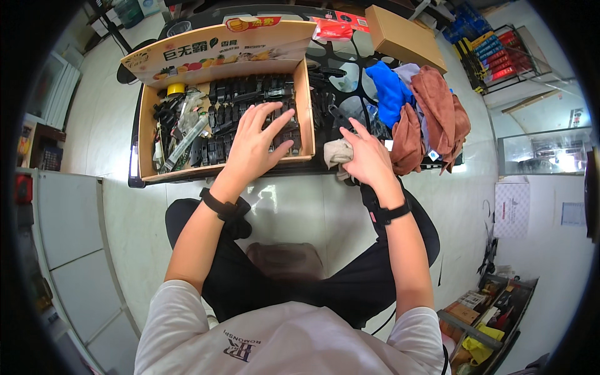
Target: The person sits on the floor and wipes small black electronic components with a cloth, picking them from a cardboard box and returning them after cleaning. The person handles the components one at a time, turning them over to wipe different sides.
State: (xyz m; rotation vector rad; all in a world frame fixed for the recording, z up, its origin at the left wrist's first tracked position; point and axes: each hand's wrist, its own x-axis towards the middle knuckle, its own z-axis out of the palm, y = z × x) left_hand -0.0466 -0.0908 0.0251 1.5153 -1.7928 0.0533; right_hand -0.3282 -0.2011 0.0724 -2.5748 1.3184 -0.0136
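My left hand (255, 139), fingers spread and holding nothing I can see, is over the right part of a shallow cardboard box (305, 109). Rows of small black plastic pieces (228, 115), whose kind I cannot make out, fill that part of the box. To the right of the box, my right hand (370, 155) grips a crumpled beige cloth (338, 152). A narrow black piece (339, 117) shows just beyond its fingertips; whether the fingers touch it is unclear. More dark pieces (322, 75) lie along the box's right side.
The box's left part holds loose mixed items and a yellow round thing (175, 89). Brown cloths (431, 100) and a blue cloth (389, 92) are heaped on the right of the patterned table (353, 50). Behind stand a closed carton (406, 39) and a red packet (332, 30).
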